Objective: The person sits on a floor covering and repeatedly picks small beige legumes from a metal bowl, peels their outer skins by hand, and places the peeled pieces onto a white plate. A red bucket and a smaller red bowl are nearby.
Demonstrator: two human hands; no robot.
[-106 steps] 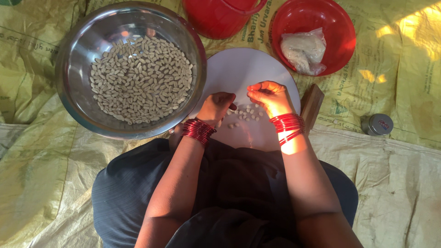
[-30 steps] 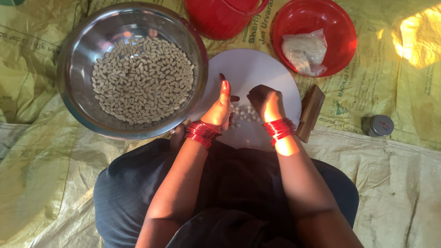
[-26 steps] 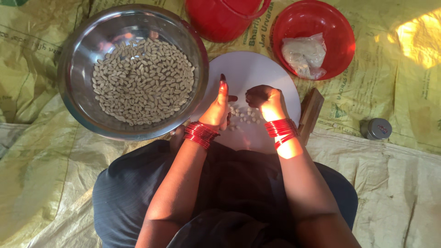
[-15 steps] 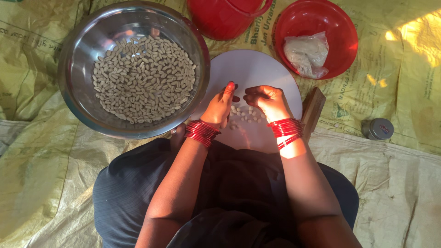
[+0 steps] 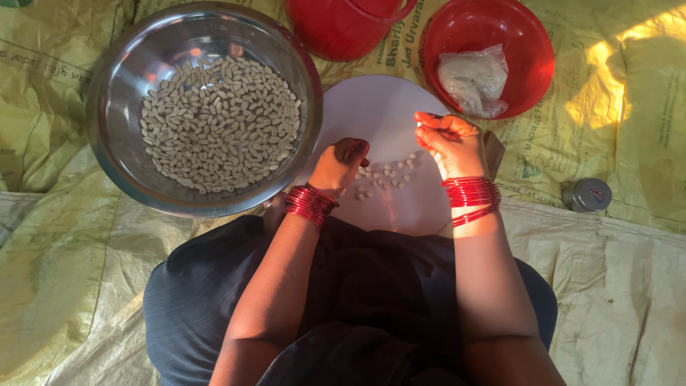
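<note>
Right hand [image 5: 451,145]: grip pinching one pale kernel [image 5: 419,124], mostly hidden by fingertips. Left hand [image 5: 340,164]: grip curled, contents indiscernible, beside loose kernels [image 5: 386,175] on white round board [image 5: 379,111].

A clear plastic bag [image 5: 473,78] of whitish stuff sits crumpled in the red bowl [image 5: 529,43], top right. Yellow-green printed sacks [image 5: 629,129] cover the floor. A small round tin [image 5: 587,194] lies at right, red mark on its lid.
</note>
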